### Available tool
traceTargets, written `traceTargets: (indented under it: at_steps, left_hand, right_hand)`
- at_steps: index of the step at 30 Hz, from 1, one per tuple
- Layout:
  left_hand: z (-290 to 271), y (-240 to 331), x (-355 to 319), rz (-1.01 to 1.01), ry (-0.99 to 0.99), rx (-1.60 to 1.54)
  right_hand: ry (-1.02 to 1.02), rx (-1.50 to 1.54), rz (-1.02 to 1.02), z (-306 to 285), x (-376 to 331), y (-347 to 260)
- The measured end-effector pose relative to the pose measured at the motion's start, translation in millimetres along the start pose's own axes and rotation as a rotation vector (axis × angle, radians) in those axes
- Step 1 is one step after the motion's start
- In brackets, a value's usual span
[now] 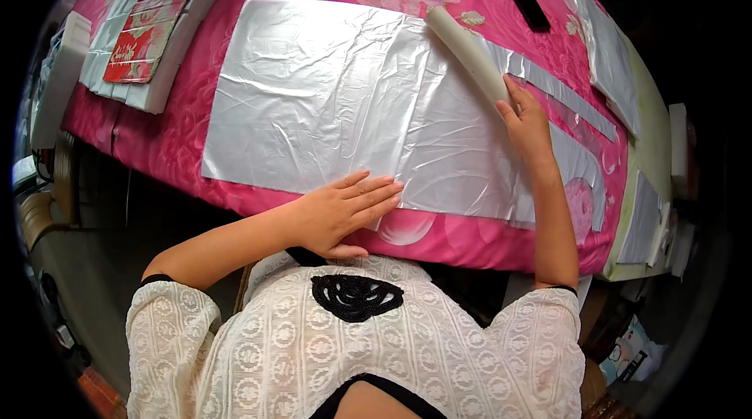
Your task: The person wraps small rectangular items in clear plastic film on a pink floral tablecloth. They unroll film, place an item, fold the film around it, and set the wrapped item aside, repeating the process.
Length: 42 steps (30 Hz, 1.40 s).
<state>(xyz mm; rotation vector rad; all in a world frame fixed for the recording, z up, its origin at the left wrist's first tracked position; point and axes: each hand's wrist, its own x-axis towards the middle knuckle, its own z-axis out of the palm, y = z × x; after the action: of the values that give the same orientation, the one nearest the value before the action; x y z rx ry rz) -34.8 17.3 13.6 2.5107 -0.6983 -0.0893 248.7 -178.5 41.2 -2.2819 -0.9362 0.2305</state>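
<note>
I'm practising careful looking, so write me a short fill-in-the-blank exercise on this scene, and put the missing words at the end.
1. The person's ____ hand holds the near end of the pale roll.
2. The left hand touches the crinkled sheet, whose colour is ____.
3. The main colour of the flowered tablecloth is ____.
4. In the picture, the stack topped by a red patterned piece stands to the ____ of that sheet.

Missing words: right; silver; pink; left.
</note>
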Motion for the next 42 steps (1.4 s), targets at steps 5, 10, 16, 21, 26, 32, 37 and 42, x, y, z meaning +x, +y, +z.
traceTargets:
  at_steps: [5, 10, 16, 21, 26, 32, 37, 42]
  left_hand:
    - [11, 3, 0, -0.090, -0.006, 0.094]
    - [28, 29, 6, -0.188, 0.001, 0.136]
    - [31, 34, 7, -0.222, 0.018, 0.148]
    - [18, 28, 3, -0.105, 0.024, -0.001]
    - [26, 11, -19, -0.014, 0.213, 0.010]
    - [24, 12, -20, 0.102, 0.316, 0.149]
    - [19, 14, -16, 0.035, 0.496, -0.123]
    - [-3, 3, -7, -0.011, 0.573, -0.137]
  right_hand:
    - [-0.352, 0.027, -0.349, 20, -40, -62]
    - [-0.271, -0.113, -0.615, 52, -33, -76]
    - [-0.108, -0.117, -0.514, 75, 49, -74]
    - [0.018, -0.149, -0.546, 91, 105, -62]
    - [0.112, -0.062, -0.660, 80, 77, -73]
    - [-0.453, 0.015, -0.670, 60, -34, -81]
    - [-0.361, -0.058, -0.756, 74, -60, -82]
    - [-0.169, -0.008, -0.729, 92, -60, -73]
